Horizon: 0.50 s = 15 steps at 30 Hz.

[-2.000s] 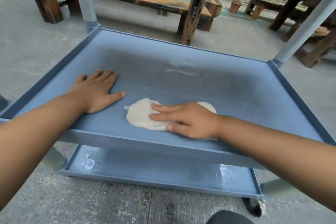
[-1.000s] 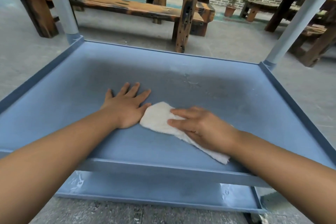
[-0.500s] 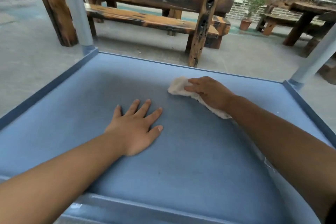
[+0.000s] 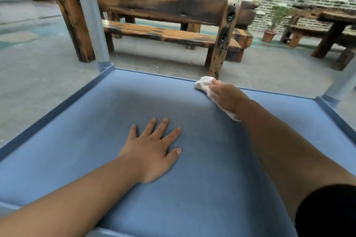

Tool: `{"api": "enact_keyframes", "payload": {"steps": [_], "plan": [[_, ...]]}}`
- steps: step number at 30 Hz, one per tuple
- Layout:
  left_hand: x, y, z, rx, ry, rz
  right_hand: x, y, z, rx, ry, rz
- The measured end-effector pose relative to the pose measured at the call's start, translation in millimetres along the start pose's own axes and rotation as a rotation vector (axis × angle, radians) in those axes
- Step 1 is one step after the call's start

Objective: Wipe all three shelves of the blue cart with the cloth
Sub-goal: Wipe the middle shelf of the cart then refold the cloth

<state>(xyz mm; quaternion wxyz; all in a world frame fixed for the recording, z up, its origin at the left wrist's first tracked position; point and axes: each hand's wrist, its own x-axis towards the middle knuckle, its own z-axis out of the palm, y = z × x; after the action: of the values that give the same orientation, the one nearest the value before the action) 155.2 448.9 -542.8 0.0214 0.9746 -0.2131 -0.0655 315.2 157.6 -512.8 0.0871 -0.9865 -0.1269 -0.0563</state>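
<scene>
The left hand (image 4: pixel 152 152) lies flat mid-shelf, its 5 fingers straight and spread, holding nothing, likely bracing the blue cart (image 4: pixel 57 107) and the person's lean. The right hand (image 4: pixel 226 96) presses the cloth (image 4: pixel 204 83) against the shelf's far rim, fingers laid over it, reaching the far edge.

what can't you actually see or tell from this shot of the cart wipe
All in the head view:
- Lower shelves: out of view, hidden under the shelf being wiped.
- Top shelf: only its dark underside at the upper edge.
- Cloth: middle covered by the right hand, so its grip is unclear.
- Shelf's near right corner: hidden by the right arm and a dark sleeve.
- Left hand: lies flat, covering the surface beneath.
</scene>
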Motion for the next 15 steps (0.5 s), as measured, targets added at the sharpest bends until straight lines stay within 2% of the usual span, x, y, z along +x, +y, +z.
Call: {"api": "enact_keyframes", "payload": {"steps": [4, 8, 15], "plan": [[1, -1, 0, -0.016, 0.005, -0.004, 0, -5, 1, -0.126, -0.130, 0.022], [1, -3, 1, -0.032, 0.005, -0.012, -3, -9, 6, -0.189, -0.151, 0.055], [1, -2, 2, -0.052, 0.017, -0.008, -35, -27, 9, -0.102, -0.107, 0.158]]}}
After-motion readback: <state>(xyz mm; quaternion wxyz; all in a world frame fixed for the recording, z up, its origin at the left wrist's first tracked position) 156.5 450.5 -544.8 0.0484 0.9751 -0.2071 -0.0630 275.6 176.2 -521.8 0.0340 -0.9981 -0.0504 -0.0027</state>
